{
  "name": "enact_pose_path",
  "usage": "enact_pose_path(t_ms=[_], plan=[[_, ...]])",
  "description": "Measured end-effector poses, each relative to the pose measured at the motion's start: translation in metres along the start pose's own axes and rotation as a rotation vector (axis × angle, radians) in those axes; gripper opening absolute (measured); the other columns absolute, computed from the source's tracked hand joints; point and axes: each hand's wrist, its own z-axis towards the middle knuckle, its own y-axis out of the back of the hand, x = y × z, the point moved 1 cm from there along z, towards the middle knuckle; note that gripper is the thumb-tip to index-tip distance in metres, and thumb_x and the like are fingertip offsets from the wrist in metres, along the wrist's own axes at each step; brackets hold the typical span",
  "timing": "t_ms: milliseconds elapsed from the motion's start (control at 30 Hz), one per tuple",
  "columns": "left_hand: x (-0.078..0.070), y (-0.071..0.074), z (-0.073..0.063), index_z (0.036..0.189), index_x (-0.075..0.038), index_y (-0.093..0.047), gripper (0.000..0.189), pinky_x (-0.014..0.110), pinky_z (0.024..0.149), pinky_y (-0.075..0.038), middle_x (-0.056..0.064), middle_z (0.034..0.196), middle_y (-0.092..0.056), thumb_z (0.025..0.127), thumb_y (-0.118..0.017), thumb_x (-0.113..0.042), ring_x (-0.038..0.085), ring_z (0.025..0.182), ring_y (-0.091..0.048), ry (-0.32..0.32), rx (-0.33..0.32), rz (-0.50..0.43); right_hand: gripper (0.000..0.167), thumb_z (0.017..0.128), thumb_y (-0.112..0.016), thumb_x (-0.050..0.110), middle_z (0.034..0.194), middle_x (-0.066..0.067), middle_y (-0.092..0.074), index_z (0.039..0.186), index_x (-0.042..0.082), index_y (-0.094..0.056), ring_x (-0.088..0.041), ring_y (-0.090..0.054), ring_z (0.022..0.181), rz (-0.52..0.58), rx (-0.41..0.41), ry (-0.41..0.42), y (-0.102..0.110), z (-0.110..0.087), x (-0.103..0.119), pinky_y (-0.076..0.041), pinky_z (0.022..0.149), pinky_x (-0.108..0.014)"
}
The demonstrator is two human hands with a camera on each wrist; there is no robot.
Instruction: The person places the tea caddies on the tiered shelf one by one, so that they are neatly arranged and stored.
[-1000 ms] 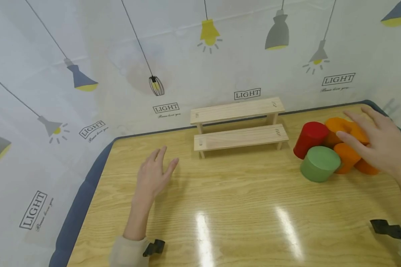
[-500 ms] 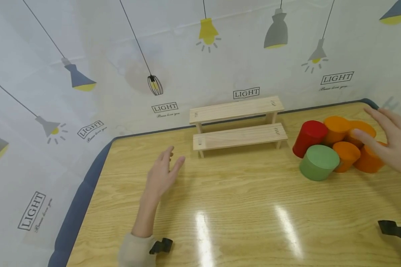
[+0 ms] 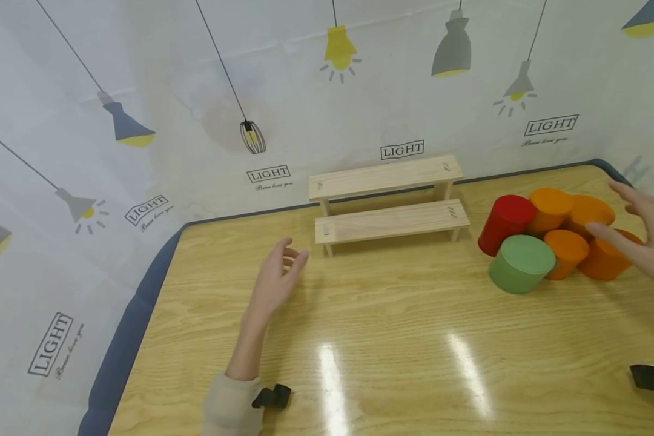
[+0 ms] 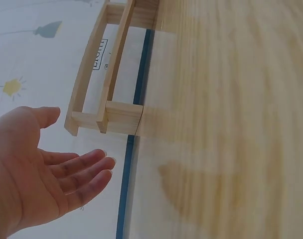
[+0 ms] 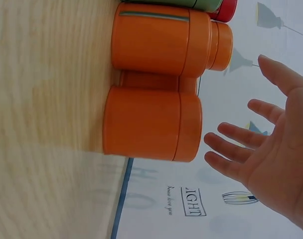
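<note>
My left hand (image 3: 277, 277) hovers over the table near the left end of a two-step wooden shelf (image 3: 389, 221); its fingers are relaxed and it holds nothing. In the left wrist view the palm (image 4: 42, 184) faces the shelf's end. At the right my right hand (image 3: 651, 233) hangs beside a cluster of canisters, thumb and fingers spread, holding nothing. The cluster has several orange canisters (image 3: 604, 257), a red canister (image 3: 507, 224) and a green canister (image 3: 522, 264). In the right wrist view the fingertips are close to the lid of one orange canister (image 5: 151, 124).
The wooden table (image 3: 387, 327) has a dark blue edge (image 3: 120, 339) at the left and back. Behind it hangs a pale cloth (image 3: 207, 79) printed with lamps. Black straps (image 3: 272, 396) sit at both wrists.
My right hand has moved right, off from above the orange canisters. My left hand has shifted to the right, nearer the shelf, and its fingers have bent a little more.
</note>
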Motion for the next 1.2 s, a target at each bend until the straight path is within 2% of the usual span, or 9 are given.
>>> enact_pose_path(t_ms=[333,400,500,533,633,700,767,1000,1200], plan=[[0.004,-0.010,0.010,0.147,0.006,-0.040,0.064,0.049,0.094,-0.054,0.023,0.127,-0.062,0.106,-0.053,-0.040,0.036,0.113,-0.062,0.016,-0.018,-0.089,0.082,0.102,-0.062,0.022,0.155,-0.042,-0.014,0.161,0.003,-0.008,-0.070,-0.028,0.125,0.091,0.019,-0.071,-0.010,-0.007,-0.028,-0.018,0.110,-0.075],[0.004,-0.012,0.013,0.147,0.007,-0.040,0.061,0.048,0.091,-0.055,0.023,0.125,-0.063,0.106,-0.053,-0.037,0.036,0.109,-0.064,0.013,-0.024,-0.109,0.083,0.101,-0.063,0.021,0.152,-0.045,-0.017,0.161,0.004,-0.009,-0.071,-0.031,0.122,0.122,0.031,-0.099,-0.012,-0.007,-0.033,-0.028,0.104,-0.074],[0.004,-0.016,0.016,0.146,0.008,-0.040,0.057,0.048,0.089,-0.056,0.024,0.121,-0.064,0.107,-0.053,-0.031,0.037,0.103,-0.066,0.015,-0.025,-0.151,0.084,0.100,-0.066,0.019,0.146,-0.048,-0.025,0.160,0.001,-0.012,-0.058,-0.049,0.115,0.148,0.036,-0.128,-0.014,-0.008,-0.042,-0.055,0.090,-0.035],[0.004,-0.017,0.017,0.146,0.008,-0.039,0.056,0.048,0.088,-0.056,0.024,0.120,-0.064,0.107,-0.053,-0.030,0.037,0.102,-0.067,0.016,-0.024,-0.165,0.083,0.099,-0.067,0.018,0.143,-0.048,-0.029,0.159,-0.001,-0.014,-0.055,-0.052,0.108,0.158,0.038,-0.129,-0.015,-0.008,-0.044,-0.055,0.079,-0.021],[0.003,-0.022,0.019,0.147,0.007,-0.038,0.055,0.049,0.088,-0.056,0.023,0.118,-0.065,0.107,-0.053,-0.027,0.039,0.100,-0.067,0.044,-0.017,-0.229,0.080,0.097,-0.070,0.016,0.132,-0.043,-0.042,0.156,-0.006,-0.021,-0.006,-0.058,0.087,0.184,0.042,-0.122,-0.016,-0.009,-0.052,-0.033,0.056,0.000],[0.003,-0.025,0.021,0.147,0.007,-0.037,0.055,0.049,0.089,-0.056,0.024,0.117,-0.065,0.107,-0.054,-0.026,0.040,0.099,-0.067,0.067,-0.014,-0.268,0.076,0.096,-0.072,0.015,0.122,-0.023,-0.053,0.154,-0.007,-0.028,0.018,-0.042,0.079,0.189,0.037,-0.102,-0.018,-0.010,-0.055,-0.036,0.058,0.000],[0.002,-0.027,0.022,0.147,0.007,-0.037,0.054,0.049,0.089,-0.057,0.025,0.116,-0.064,0.106,-0.054,-0.024,0.040,0.098,-0.067,0.091,-0.014,-0.315,0.073,0.095,-0.073,0.013,0.116,-0.018,-0.053,0.151,-0.008,-0.032,0.026,-0.034,0.078,0.192,0.040,-0.082,-0.018,-0.011,-0.057,-0.037,0.058,-0.002],[0.000,-0.035,0.027,0.146,0.007,-0.039,0.051,0.045,0.087,-0.059,0.030,0.115,-0.063,0.105,-0.055,-0.019,0.042,0.096,-0.067,0.151,-0.041,-0.423,0.074,0.089,-0.078,0.007,0.110,0.019,-0.050,0.151,-0.002,-0.039,0.023,-0.038,0.084,0.215,0.002,-0.055,-0.022,-0.014,-0.068,-0.033,0.067,0.000],[-0.005,-0.039,0.033,0.143,0.008,-0.043,0.046,0.043,0.084,-0.059,0.027,0.111,-0.067,0.106,-0.054,-0.018,0.039,0.092,-0.069,0.181,-0.051,-0.455,0.065,0.092,-0.076,0.013,0.117,0.017,-0.042,0.147,0.014,-0.041,0.018,-0.034,0.090,0.250,-0.003,-0.159,-0.027,-0.020,-0.073,-0.034,0.069,-0.001]])
